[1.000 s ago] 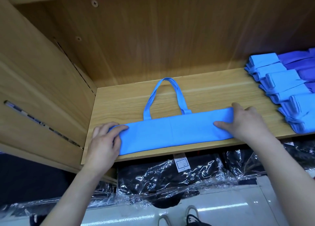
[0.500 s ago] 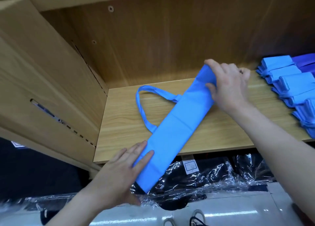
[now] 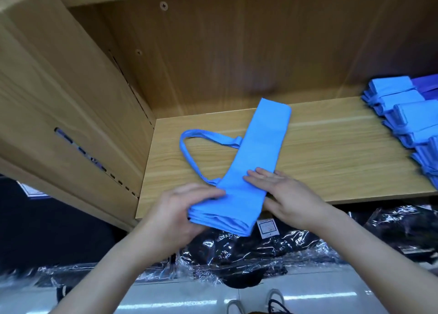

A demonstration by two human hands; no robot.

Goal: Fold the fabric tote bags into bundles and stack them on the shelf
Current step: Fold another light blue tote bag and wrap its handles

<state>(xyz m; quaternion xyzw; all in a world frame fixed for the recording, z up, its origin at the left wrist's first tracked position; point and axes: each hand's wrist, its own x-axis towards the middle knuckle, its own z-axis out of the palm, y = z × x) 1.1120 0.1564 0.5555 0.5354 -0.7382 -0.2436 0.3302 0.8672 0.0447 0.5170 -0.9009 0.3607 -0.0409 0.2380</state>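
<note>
A light blue tote bag [image 3: 257, 147], folded into a long strip, lies lengthwise from the shelf's [image 3: 331, 162] front edge toward the back, its handle loop [image 3: 189, 145] spread to the left. My left hand [image 3: 180, 216] grips the near end of the strip, which is turned up into a fold over the shelf edge. My right hand [image 3: 286, 195] rests flat with straight fingers on the strip just behind that fold.
A stack of folded blue bundles [image 3: 407, 124] fills the shelf's right end, with purple ones [image 3: 426, 86] behind. The wooden side panel [image 3: 71, 124] stands at left. Black goods in clear plastic [image 3: 260, 254] lie below the shelf, above a pale floor.
The strip swung from lying across the shelf to pointing toward the back. My right hand left the far end and came to the near end; my left hand took hold and turned the near end up.
</note>
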